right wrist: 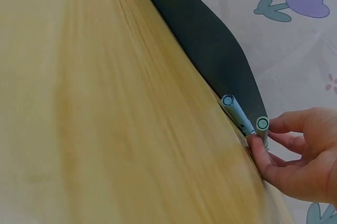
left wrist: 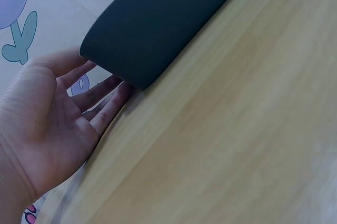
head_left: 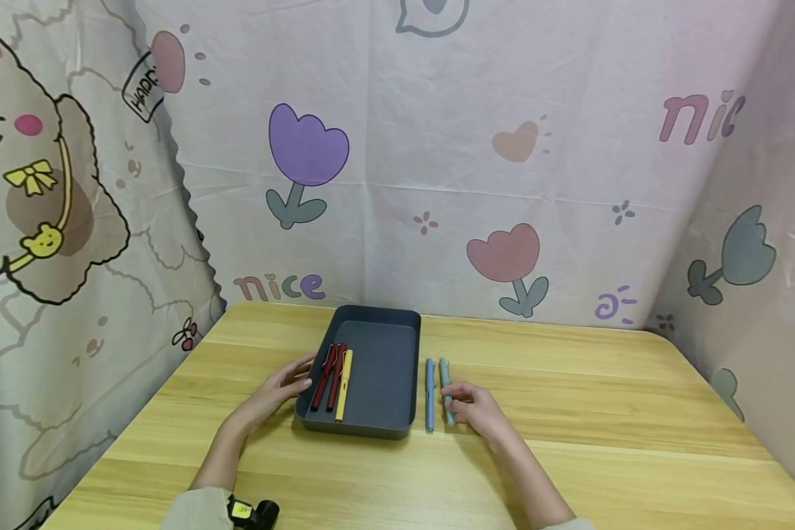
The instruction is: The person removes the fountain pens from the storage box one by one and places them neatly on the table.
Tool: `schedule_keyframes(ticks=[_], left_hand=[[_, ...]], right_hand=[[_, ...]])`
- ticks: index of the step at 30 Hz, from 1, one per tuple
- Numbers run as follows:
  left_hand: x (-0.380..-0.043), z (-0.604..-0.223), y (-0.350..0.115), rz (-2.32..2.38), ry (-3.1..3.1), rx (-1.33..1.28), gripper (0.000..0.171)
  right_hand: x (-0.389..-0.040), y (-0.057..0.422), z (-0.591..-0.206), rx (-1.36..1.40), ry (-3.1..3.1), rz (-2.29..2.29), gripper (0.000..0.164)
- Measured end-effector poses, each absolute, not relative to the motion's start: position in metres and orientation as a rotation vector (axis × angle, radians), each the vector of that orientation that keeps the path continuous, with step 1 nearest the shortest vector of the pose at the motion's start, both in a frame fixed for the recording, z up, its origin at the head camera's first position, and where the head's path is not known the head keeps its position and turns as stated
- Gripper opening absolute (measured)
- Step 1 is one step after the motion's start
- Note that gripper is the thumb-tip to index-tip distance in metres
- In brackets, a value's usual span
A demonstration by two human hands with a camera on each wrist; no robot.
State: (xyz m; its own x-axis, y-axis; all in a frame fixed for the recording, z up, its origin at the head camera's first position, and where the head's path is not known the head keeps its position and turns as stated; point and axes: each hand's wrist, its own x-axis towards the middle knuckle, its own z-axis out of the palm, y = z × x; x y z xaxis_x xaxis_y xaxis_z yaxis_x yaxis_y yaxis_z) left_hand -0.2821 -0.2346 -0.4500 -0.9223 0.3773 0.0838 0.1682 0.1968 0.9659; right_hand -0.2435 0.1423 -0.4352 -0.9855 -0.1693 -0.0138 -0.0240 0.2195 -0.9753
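Observation:
A dark grey tray point(head_left: 380, 368) lies on the table, with two dark red pens point(head_left: 322, 379) and a yellow pen point(head_left: 344, 386) along its left side. My left hand point(head_left: 278, 389) touches the tray's left wall; in the left wrist view its fingers point(left wrist: 108, 89) reach out against the tray's end, fairly straight. To the right of the tray, a blue pen point(head_left: 430, 395) lies on the wood. Beside it is a grey-green pen point(head_left: 444, 370), which my right hand point(head_left: 478, 409) pinches between thumb and fingers, as the right wrist view also shows.
The wooden table point(head_left: 603, 397) extends to both sides and in front of the tray. A patterned cloth point(head_left: 424, 147) hangs behind it and along both sides. A black device point(head_left: 255, 513) is strapped at my left sleeve.

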Motion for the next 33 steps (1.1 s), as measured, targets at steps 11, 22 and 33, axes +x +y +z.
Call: schedule_keyframes(ticks=[11, 22, 33], left_hand=[[-0.283, -0.451, -0.234, 1.821, 2.29, 0.495, 0.057], [-0.281, -0.45, -0.233, 1.816, 2.286, 0.527, 0.056], [-0.28, -0.448, -0.234, 1.821, 2.282, 0.52, 0.055]], right_hand=[[-0.243, 0.143, -0.435, -0.182, 2.357, -1.848, 0.026], [-0.235, 0.138, -0.425, -0.188, 2.405, -1.825, 0.032], [-0.241, 0.139, -0.434, -0.185, 2.462, -1.783, 0.032]])
